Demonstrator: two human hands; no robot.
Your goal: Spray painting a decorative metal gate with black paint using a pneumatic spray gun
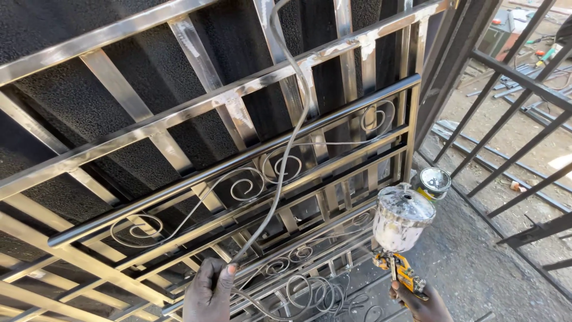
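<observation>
Left hand (208, 290) is clenched around a grey hose (285, 143), low in front of the metal gate (196, 107). The hose climbs across the gate's scrollwork and leaves the frame at the top. Right hand (420, 304) grips the yellow handle of a spray gun (400, 238), just right of the gate's lower corner. The gun's paint-flecked cup stands upright above the handle. A tin (434, 182) sits on the ground behind the cup, beside the gate's edge. A dark railing (524, 143) stands right of the gate
</observation>
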